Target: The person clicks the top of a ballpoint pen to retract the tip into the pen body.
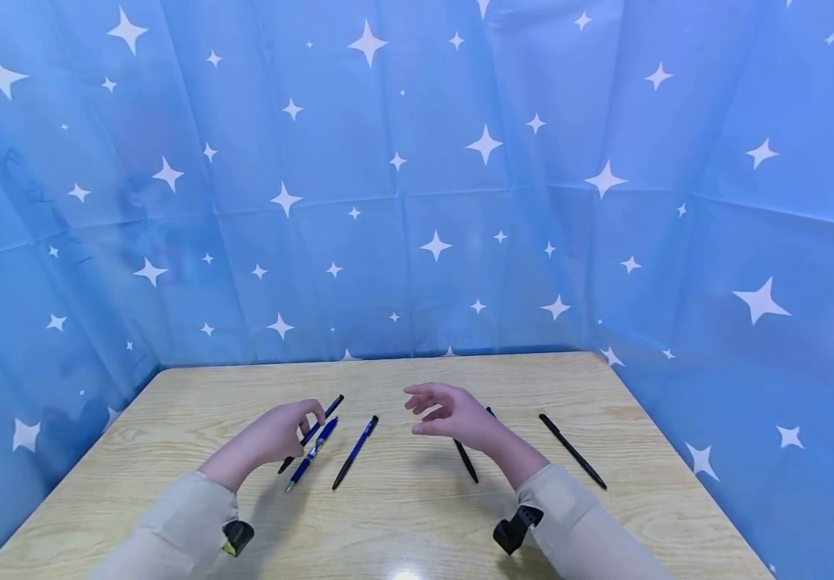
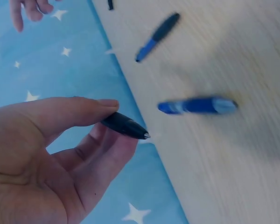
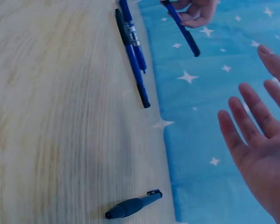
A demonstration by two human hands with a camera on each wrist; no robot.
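Note:
My left hand [image 1: 279, 433] pinches a blue-and-black pen [image 2: 125, 125] between thumb and fingers, its metal tip pointing out past the fingertips. In the right wrist view the same held pen [image 3: 185, 31] appears above the table. Just beside it lies a blue pen with a silver band [image 1: 313, 453], and to the right of that another blue-and-black pen [image 1: 355, 453]. My right hand [image 1: 460, 412] hovers over the table, holding nothing, its fingers spread and slightly bent. Beneath it rests a dark pen [image 1: 466, 461], partly hidden by the wrist in the head view.
A black pen [image 1: 572, 451] lies slanted on the right side of the wooden table [image 1: 417, 515]. Blue curtain [image 1: 402, 201] with white stars surrounds the table's back and sides. A small black device [image 1: 520, 529] is strapped at each sleeve.

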